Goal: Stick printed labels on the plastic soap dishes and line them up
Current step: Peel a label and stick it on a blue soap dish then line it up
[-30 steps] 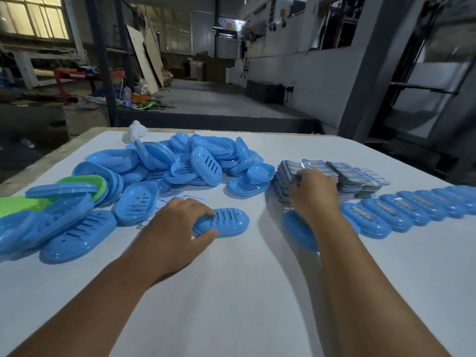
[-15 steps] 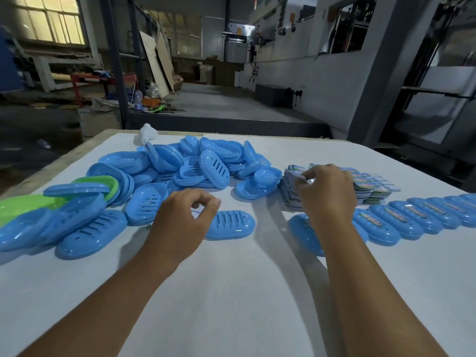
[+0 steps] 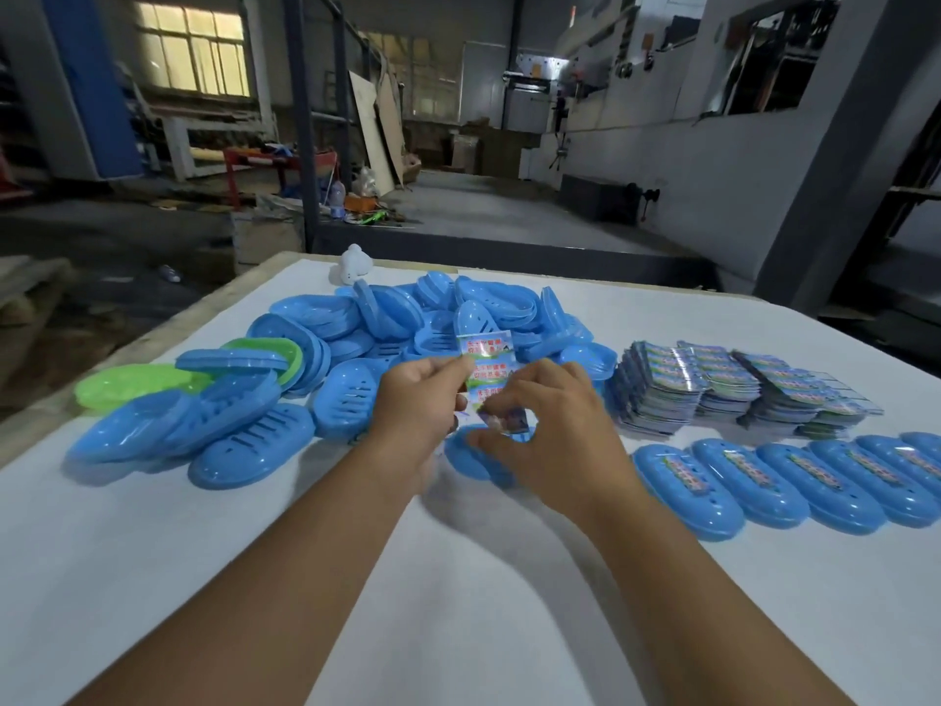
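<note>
Labels (image 3: 488, 372) (held) hide dish (image 3: 471, 458).

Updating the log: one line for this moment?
step: peeling label | left hand: holds label sheet | right hand: pinching label | dish: below, unlabeled

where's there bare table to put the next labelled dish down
Bare: the near half of the white table, in front of the labelled row and around both forearms. Crowded: the far left, heaped with unlabelled dishes, and the far right, taken by label stacks.
</note>
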